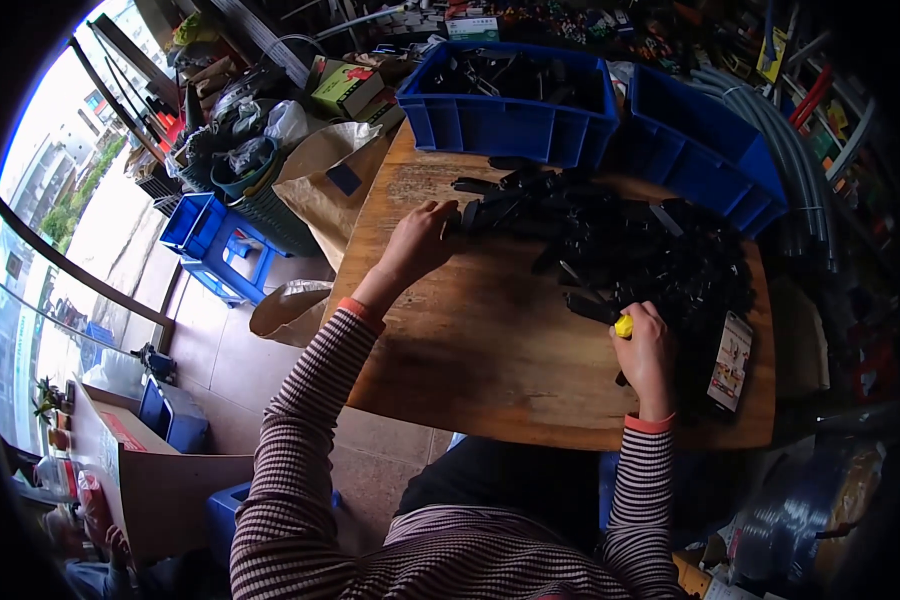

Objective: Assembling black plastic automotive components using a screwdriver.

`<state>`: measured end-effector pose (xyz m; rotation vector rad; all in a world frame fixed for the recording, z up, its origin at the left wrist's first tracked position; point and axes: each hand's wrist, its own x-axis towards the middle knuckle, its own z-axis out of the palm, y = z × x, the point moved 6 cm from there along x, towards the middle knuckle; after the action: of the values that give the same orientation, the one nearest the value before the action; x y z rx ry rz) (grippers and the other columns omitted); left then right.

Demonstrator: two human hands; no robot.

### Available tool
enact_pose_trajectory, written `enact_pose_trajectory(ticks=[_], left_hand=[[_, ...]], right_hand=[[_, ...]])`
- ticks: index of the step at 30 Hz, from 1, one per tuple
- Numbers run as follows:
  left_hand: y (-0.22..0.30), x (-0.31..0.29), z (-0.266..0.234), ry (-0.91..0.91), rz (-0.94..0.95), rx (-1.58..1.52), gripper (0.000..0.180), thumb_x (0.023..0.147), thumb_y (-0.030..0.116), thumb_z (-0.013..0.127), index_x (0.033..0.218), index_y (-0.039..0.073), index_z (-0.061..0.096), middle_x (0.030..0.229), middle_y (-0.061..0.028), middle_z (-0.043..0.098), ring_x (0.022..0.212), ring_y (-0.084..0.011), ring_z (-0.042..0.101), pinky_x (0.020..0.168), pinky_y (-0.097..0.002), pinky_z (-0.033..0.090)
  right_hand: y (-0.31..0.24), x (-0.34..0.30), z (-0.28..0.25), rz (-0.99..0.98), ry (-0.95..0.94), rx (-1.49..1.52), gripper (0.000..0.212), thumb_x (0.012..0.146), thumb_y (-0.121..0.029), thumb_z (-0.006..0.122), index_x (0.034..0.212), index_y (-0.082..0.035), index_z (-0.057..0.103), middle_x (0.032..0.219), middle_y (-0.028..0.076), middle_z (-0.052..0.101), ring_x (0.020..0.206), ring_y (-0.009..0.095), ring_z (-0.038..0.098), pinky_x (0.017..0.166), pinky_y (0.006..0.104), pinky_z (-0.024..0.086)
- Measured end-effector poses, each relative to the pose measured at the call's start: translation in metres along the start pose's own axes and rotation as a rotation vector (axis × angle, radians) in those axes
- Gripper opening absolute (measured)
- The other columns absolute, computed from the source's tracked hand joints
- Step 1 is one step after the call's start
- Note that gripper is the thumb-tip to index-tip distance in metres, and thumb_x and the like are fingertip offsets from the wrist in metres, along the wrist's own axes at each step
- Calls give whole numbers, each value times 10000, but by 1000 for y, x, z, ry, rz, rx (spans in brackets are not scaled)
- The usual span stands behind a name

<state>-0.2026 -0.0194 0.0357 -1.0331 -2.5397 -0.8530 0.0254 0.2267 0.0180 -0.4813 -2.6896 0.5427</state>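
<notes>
A dark heap of long black plastic parts (650, 250) covers the far and right side of the wooden table (470, 370). At the heap's left end, my left hand (418, 245) has its fingers bent round the end of a black part; its fingertips partly blend into the dark pieces. My right hand (646, 352) is closed at the heap's near edge, round a small yellow object (623, 326). Only its rounded yellow end shows, so its kind is hidden. Just beyond that hand lies a separate black part (588, 307).
A blue crate (515, 125) full of black parts stands at the table's far edge, with another blue crate (695, 160) tilted to its right. A phone (730, 362) lies by the right edge. Paper bags (320, 190) and a blue stool (230, 260) stand left; a cardboard box (170, 490) is lower left.
</notes>
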Motion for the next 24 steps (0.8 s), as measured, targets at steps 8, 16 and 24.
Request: enact_pose_trajectory(ticks=[8, 16, 24], left_hand=[[-22, -10, -4, 90, -87, 14, 341, 788, 7, 593, 1114, 80, 656, 1074, -122, 648, 893, -308, 641, 779, -376, 523], [-8, -8, 0, -7, 470, 229, 300, 830, 22, 555, 1119, 74, 618, 1156, -122, 604, 1159, -336, 509, 948, -378, 451], [-10, -19, -13, -235, 360, 120, 212, 839, 85, 642, 1042, 76, 584, 1285, -84, 557, 1162, -313, 544, 880, -410, 510]], right_hand=[[-1, -5, -15, -23, 44, 32, 233, 781, -75, 716, 958, -14, 578, 878, 143, 642, 805, 353, 636, 684, 372, 509], [-30, -28, -60, -43, 163, 308, 179, 812, -79, 720, 909, -15, 583, 703, 91, 623, 624, 179, 590, 606, 285, 477], [-26, -35, -55, -17, 154, 477, 130, 823, -47, 709, 881, -4, 601, 730, 60, 632, 652, 109, 567, 620, 249, 464]])
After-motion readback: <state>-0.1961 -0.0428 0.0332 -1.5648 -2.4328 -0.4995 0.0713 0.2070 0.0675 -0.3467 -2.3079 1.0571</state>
